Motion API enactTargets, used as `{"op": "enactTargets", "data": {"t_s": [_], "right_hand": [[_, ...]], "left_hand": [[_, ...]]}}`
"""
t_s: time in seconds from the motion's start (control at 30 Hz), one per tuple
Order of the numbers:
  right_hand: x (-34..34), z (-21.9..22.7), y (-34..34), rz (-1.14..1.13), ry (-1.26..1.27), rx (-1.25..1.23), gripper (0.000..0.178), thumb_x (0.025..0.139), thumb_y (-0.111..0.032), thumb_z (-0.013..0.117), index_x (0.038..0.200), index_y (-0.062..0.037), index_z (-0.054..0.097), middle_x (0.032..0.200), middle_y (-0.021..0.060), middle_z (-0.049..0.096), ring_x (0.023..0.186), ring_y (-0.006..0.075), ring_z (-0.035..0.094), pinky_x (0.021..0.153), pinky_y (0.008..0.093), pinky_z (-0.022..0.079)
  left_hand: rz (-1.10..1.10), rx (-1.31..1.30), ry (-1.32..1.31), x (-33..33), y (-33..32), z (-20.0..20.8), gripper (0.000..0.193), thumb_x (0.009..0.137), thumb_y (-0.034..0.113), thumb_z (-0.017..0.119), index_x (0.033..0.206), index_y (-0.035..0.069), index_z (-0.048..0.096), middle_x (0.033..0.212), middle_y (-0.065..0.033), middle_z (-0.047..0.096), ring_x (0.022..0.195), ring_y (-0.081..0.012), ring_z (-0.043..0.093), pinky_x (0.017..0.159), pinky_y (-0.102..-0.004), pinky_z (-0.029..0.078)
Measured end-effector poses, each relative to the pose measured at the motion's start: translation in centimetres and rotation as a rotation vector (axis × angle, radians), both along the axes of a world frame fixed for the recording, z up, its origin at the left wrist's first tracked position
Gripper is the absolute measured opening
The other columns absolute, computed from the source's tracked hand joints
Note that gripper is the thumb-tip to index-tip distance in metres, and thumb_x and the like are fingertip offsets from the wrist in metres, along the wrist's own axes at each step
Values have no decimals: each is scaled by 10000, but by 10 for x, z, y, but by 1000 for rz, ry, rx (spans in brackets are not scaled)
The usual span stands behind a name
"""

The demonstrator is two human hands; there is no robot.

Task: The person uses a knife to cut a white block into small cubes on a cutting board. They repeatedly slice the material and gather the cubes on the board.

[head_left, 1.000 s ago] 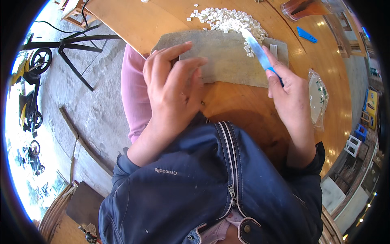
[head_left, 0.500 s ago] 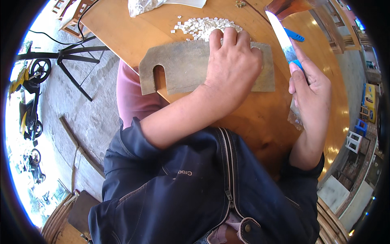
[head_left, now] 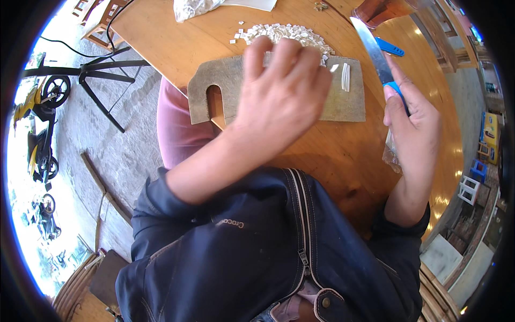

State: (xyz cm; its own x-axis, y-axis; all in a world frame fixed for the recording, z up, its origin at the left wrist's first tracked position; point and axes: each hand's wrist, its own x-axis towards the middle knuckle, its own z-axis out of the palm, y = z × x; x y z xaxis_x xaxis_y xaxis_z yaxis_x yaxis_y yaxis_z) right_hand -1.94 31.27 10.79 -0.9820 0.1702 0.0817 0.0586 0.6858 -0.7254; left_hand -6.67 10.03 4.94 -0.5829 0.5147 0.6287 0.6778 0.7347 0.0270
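My left hand (head_left: pixel 284 88) hovers over the left-middle part of a worn grey-brown board (head_left: pixel 236 80). Its fingers are bent but spread apart, slightly blurred, and no object shows in them; the fingertips are partly hidden. Beyond the board lies a pile of small white square pieces (head_left: pixel 292 33). Two thin white strips (head_left: pixel 345 78) and a small white bit (head_left: pixel 334 68) rest on the board's right part. My right hand (head_left: pixel 412 115) is wrapped round the blue handle of a knife (head_left: pixel 373 51), blade pointing away from me. Clear plastic wrapping (head_left: pixel 391 155) hangs below that hand.
A blue plastic handle-like piece (head_left: pixel 389 46) lies on the wooden table (head_left: pixel 161 37) beyond the knife. A glass of brown liquid (head_left: pixel 382 11) stands at the far right. At the far edge lies a white plastic bag (head_left: pixel 194 8). A black tripod (head_left: pixel 96 70) stands left of the table.
My left hand has moved left from the near edge of the pile, uncovering the white strips on the board. The right hand with the knife has barely moved.
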Motion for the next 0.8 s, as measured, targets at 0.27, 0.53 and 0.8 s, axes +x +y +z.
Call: {"op": "enactTargets", "data": {"t_s": [0.27, 0.53, 0.8], "right_hand": [[10, -27, -30, 330, 77, 203, 543, 936, 71, 616, 1433, -145, 620, 720, 130, 476, 603, 121, 423, 598, 258, 430], [12, -32, -40, 394, 80, 316, 584, 888, 52, 637, 1435, -152, 616, 720, 140, 554, 602, 248, 551, 596, 373, 487], [15, -38, -39, 364, 52, 271, 599, 894, 89, 631, 1444, -148, 612, 690, 128, 419, 575, 179, 415, 579, 292, 433]], "left_hand": [[30, -159, 43, 13, -74, -13, 264, 757, 208, 772, 1015, 211, 712, 1047, 81, 653, 1041, -162, 570, 973, -381, 370], [80, 15, -116, 27, -49, -19, 381, 784, 328, 811, 1131, 185, 740, 1076, 30, 644, 1060, -198, 562, 1034, -470, 356], [129, 39, -196, 36, -33, -25, 381, 829, 304, 784, 1170, 144, 728, 1088, 8, 636, 1069, -213, 564, 1078, -505, 332]]}}
